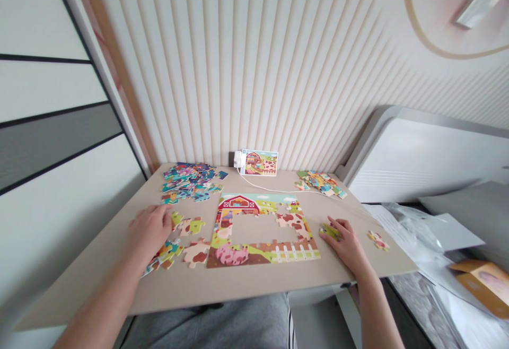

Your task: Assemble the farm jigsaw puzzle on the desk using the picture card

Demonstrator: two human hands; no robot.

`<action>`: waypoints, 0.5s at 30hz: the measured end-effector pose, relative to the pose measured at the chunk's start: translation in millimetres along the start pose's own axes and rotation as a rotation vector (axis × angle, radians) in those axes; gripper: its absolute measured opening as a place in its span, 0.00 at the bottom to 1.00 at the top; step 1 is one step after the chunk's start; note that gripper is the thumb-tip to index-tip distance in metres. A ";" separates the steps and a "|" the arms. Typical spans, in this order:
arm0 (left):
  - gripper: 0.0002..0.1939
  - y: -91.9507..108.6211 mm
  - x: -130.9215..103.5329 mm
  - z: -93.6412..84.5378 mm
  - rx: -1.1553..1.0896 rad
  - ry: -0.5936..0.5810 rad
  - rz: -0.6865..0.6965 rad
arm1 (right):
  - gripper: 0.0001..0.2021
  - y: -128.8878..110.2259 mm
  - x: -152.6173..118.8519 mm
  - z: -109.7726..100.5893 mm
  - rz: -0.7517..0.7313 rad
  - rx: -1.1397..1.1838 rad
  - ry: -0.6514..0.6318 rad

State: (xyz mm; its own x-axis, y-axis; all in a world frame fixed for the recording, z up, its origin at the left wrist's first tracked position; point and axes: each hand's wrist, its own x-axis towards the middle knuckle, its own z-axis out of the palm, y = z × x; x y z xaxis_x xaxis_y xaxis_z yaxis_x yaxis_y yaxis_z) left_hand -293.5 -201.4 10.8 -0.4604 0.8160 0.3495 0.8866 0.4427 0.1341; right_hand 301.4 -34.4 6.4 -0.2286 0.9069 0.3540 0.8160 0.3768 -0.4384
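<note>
A partly assembled farm jigsaw puzzle (238, 198) lies flat on the table; its border is joined around an open middle, with a red barn, a pink pig, a brown-spotted cow and a white fence. To its right, my right hand (344, 243) pinches a green puzzle piece (328, 230) low over the tabletop. My left hand (149, 232) is curled at the loose pieces left of the puzzle; its fingertips are mostly hidden, beside a green piece (176, 220). Near it lie a joined cream-and-green pair (191, 226), a cow-patterned piece (196, 253) and a small colourful pile (167, 256).
Dark blue and purple pieces (193, 179) are heaped at the back left, and another pile (321, 182) at the back right. A reference picture card (260, 163) leans on the wall beside a white plug (237, 159) with a cable. One piece (377, 240) lies far right.
</note>
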 end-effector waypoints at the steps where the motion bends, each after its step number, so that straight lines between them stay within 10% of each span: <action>1: 0.19 -0.2 0.0 0.8 -0.002 0.001 0.005 | 0.32 0.9 0.2 0.4 0.013 0.025 0.020; 15: 0.18 4.7 -0.8 -2.2 0.001 -0.004 0.019 | 0.24 -24.3 2.6 -12.4 0.490 0.814 0.183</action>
State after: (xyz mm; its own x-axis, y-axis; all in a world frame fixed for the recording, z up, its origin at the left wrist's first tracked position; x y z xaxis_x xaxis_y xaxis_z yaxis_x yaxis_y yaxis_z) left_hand -288.8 -200.8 13.2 -0.4437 0.8257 0.3483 0.8951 0.4277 0.1262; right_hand 287.6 -43.5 28.3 0.1814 0.9807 0.0729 0.1654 0.0426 -0.9853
